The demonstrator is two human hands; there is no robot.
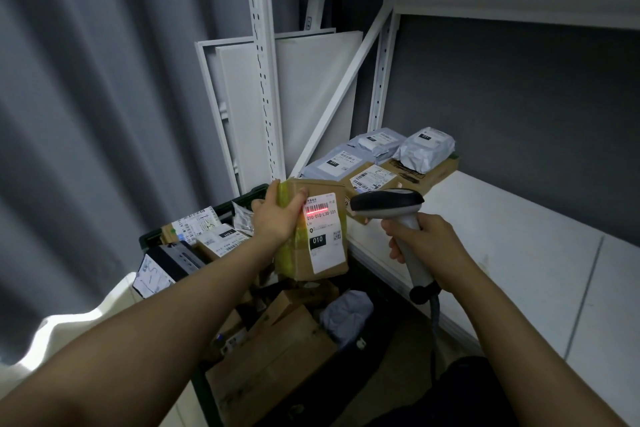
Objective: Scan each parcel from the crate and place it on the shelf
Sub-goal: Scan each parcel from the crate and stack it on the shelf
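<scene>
My left hand (277,215) grips a small brown cardboard parcel (329,260) by its left side, label facing me, above the crate. A red scan line glows across the barcode on its white label (323,229). My right hand (426,243) holds the grey handheld scanner (388,206) by its handle, its head pointing left at the label from close by. The dark crate (239,201) below holds several cardboard boxes and bagged parcels. The white shelf (502,253) lies to the right.
Several parcels, grey bags and flat boxes, lie at the shelf's far left corner (388,159). White shelf uprights (263,80) and loose panels lean behind the crate. A grey curtain (86,114) hangs at left. The scanner cable (434,319) drops beside the shelf edge.
</scene>
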